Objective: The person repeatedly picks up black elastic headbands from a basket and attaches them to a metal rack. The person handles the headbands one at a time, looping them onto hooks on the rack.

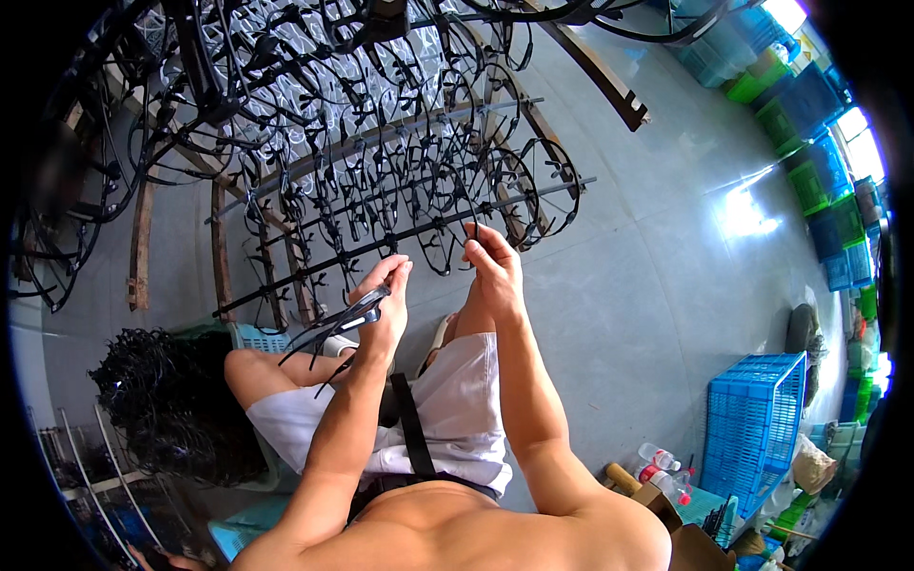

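My left hand [383,297] is closed around a bundle of thin black curved strips [333,325], which fan out below the palm toward my knee. My right hand [497,271] is raised at the near bar [428,226] of a rack, thumb and forefinger pinched together. A slim black piece seems to be at these fingertips, but I cannot make out what it is. Many black curved pieces with small clips [367,205] hang in rows along the rack's bars, just beyond both hands.
Left of my knee, a crate holds a tangled heap of black strips [171,409]. Wooden bars [600,76] support the rack over the grey floor. A blue plastic crate [752,419], bottles [662,471] and a cardboard box [690,547] stand at right, with stacked bins [809,181] behind.
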Demonstrator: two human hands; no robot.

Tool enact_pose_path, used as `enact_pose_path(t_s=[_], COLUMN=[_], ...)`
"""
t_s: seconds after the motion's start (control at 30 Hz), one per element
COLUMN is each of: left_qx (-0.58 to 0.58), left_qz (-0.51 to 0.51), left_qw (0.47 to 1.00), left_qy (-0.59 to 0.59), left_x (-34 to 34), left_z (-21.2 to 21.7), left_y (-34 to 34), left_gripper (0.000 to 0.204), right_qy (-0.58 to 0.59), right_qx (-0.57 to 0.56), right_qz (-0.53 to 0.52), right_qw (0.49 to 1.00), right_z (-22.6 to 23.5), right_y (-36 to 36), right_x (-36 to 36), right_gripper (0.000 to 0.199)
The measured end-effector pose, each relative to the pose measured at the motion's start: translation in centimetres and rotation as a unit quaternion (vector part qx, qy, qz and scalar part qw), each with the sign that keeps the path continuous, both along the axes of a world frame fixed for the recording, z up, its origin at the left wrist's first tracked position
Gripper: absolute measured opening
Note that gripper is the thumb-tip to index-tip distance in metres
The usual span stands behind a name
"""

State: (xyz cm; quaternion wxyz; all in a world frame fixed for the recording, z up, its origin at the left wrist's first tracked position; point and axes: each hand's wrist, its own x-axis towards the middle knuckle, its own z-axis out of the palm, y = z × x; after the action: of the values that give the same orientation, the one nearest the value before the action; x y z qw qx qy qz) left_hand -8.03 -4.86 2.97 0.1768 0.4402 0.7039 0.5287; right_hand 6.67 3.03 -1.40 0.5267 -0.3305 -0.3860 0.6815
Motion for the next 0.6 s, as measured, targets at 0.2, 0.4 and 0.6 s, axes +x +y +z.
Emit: enact_pose_path(t_s=[0.2, 0.4, 0.6], left_qx=[0.023, 0.022, -0.031], left_qz=[-0.009, -0.01, -0.028], left_qw=[1.0, 1.0, 0.999], left_qy=[0.002, 0.014, 0.002], left_x=[-0.2, -0.4, -0.4], left_z=[-0.3, -0.3, 0.0], left_y=[0.2, 0.4, 0.0], left_gripper=[0.013, 0.014, 0.019], right_qy=[-0.023, 0.014, 0.066], right_qx=[0.004, 0.023, 0.0], right_qz=[0.019, 0.028, -0.008], right_qw=[1.0, 0.999, 0.998], right_z=[-0.2, -0.8, -0.1], right_y=[0.1, 0.3, 0.0], right_x=[0.6, 0.8, -1.2], right_gripper=[0.033, 0.037, 0.036])
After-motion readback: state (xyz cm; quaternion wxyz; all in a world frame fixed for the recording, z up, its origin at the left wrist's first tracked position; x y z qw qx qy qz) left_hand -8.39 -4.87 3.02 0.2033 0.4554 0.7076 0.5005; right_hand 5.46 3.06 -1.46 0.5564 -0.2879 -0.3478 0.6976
